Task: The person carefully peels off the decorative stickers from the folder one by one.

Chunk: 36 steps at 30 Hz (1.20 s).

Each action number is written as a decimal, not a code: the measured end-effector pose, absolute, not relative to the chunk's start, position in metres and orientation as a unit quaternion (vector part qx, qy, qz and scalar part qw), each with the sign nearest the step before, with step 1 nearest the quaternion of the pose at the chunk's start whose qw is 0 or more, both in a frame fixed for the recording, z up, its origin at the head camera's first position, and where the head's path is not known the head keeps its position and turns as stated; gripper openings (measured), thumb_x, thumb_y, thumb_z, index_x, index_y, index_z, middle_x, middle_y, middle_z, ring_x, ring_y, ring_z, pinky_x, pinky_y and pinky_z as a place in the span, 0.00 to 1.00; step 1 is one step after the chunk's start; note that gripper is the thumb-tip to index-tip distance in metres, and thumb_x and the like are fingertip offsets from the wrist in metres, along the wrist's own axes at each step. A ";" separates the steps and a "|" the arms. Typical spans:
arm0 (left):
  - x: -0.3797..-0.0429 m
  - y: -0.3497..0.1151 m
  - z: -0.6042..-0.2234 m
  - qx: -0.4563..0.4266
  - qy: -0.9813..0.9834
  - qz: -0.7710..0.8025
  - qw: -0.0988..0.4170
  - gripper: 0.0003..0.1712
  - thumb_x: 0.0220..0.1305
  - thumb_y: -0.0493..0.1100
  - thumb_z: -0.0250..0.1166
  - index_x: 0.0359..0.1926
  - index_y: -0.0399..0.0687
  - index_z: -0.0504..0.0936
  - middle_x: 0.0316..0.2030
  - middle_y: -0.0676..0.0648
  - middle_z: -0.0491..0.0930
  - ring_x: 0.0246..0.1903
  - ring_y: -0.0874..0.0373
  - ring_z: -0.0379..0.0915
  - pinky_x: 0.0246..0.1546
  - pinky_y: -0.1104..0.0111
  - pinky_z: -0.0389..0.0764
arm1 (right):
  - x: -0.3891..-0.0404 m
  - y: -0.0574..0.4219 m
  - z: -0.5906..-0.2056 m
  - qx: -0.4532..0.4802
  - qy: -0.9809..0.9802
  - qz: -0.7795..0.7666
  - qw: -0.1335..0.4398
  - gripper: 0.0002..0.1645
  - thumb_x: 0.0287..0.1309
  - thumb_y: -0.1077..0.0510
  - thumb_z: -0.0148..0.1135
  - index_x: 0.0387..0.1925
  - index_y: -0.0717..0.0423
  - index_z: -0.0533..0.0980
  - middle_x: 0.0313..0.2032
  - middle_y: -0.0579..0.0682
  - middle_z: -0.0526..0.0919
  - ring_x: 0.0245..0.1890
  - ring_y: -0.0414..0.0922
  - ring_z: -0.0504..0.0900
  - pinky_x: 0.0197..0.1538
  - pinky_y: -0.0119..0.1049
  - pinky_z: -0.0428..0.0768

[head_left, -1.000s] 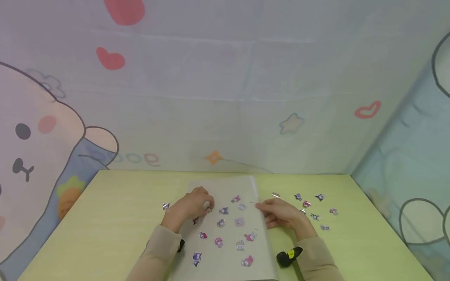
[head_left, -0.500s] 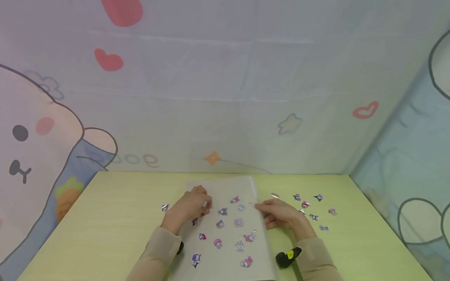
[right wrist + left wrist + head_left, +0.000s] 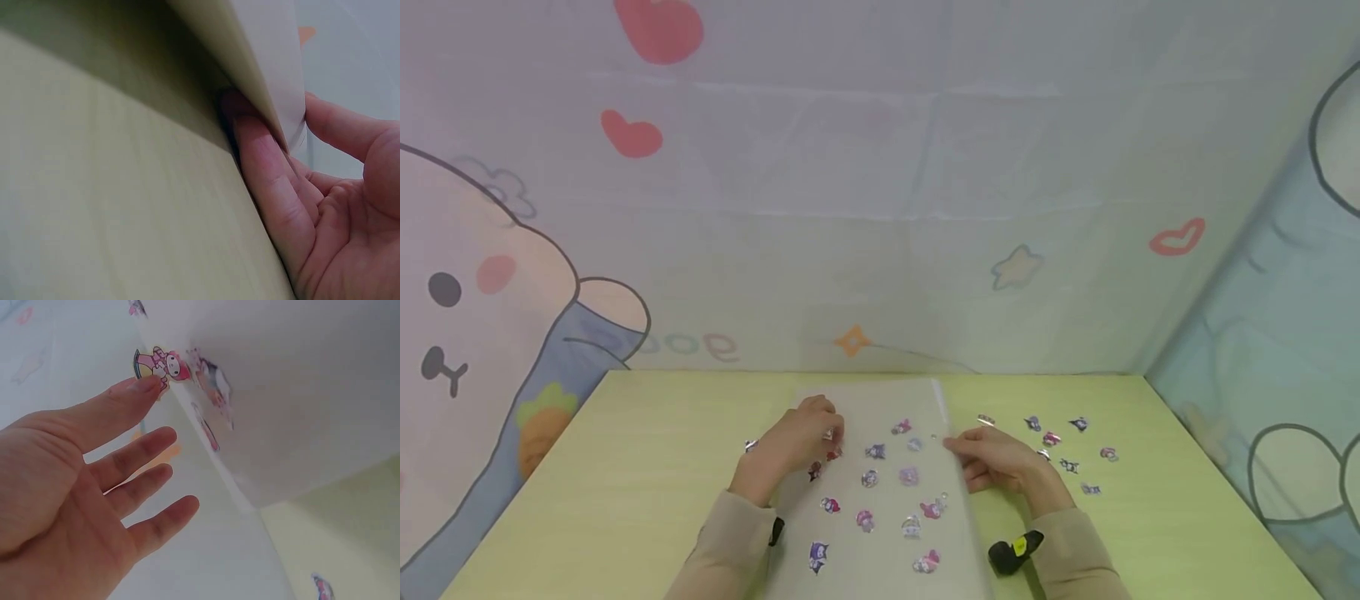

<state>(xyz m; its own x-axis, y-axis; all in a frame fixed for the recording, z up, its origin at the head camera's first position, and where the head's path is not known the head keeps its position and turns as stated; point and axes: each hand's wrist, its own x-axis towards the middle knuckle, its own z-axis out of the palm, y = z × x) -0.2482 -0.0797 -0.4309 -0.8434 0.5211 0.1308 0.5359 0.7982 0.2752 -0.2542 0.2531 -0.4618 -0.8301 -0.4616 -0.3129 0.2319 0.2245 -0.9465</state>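
Several small cartoon stickers, one a purple figure (image 3: pixel 818 557), lie spread over a white board (image 3: pixel 887 583) with a thick edge. My left hand (image 3: pixel 793 446) is over the board's upper left. In the left wrist view, its thumb holds a pink-and-yellow cartoon sticker (image 3: pixel 164 364) at the tip; the index finger is hidden. Close by its fingertips lies a red sticker (image 3: pixel 834 454) on the board. At the board's right edge my right hand (image 3: pixel 1000 458) grips it, thumb on top and fingers underneath, as the right wrist view shows.
More loose stickers (image 3: pixel 1070 466) lie on the yellow table (image 3: pixel 1180 517) right of the board. One sticker (image 3: pixel 751 446) is left of it, partly behind my left hand. A printed cloth (image 3: pixel 880 208) hangs behind the table.
My left hand has shifted slightly left, away from the board's middle, and the red sticker by its fingertips shows more. My right hand stays at the board's edge.
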 end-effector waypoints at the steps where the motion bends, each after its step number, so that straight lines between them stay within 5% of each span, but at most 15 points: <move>1: -0.247 -0.082 -0.430 -0.281 -0.946 -0.156 0.027 0.11 0.61 0.36 0.69 0.28 0.56 0.78 0.36 0.55 0.69 0.39 0.57 0.65 0.43 0.59 0.72 | -0.254 0.253 -0.462 -0.079 0.729 -0.619 0.281 0.25 0.68 0.47 0.58 0.47 0.70 0.75 0.35 0.61 0.85 0.25 0.45 0.85 0.31 0.37 0.83; 14: -0.237 -0.126 -0.416 -0.250 -0.941 -0.222 0.042 0.08 0.62 0.33 0.67 0.30 0.49 0.77 0.43 0.48 0.75 0.56 0.43 0.67 0.54 0.53 0.70 | -0.255 0.254 -0.461 -0.075 0.730 -0.621 0.275 0.25 0.68 0.48 0.58 0.47 0.70 0.74 0.34 0.61 0.85 0.25 0.44 0.85 0.30 0.36 0.83; 23: -0.226 -0.169 -0.415 -0.183 -0.957 -0.225 0.026 0.10 0.60 0.34 0.68 0.24 0.45 0.77 0.40 0.42 0.77 0.50 0.39 0.69 0.54 0.47 0.68 | -0.257 0.254 -0.464 -0.071 0.732 -0.618 0.278 0.25 0.69 0.49 0.57 0.48 0.70 0.75 0.35 0.61 0.85 0.24 0.44 0.84 0.31 0.36 0.83; 32: -0.222 -0.202 -0.424 -0.102 -0.977 -0.186 -0.014 0.08 0.54 0.31 0.65 0.21 0.43 0.78 0.26 0.49 0.74 0.38 0.47 0.69 0.48 0.50 0.70 | -0.257 0.254 -0.465 -0.070 0.740 -0.612 0.272 0.25 0.68 0.48 0.58 0.46 0.69 0.75 0.33 0.60 0.85 0.24 0.44 0.83 0.30 0.36 0.83; 36: -0.220 -0.206 -0.426 -0.075 -0.979 -0.189 -0.032 0.08 0.52 0.29 0.63 0.20 0.43 0.79 0.26 0.48 0.75 0.42 0.42 0.69 0.47 0.48 0.72 | -0.256 0.252 -0.463 -0.072 0.740 -0.610 0.273 0.25 0.68 0.48 0.58 0.46 0.69 0.76 0.33 0.59 0.85 0.23 0.43 0.83 0.29 0.36 0.82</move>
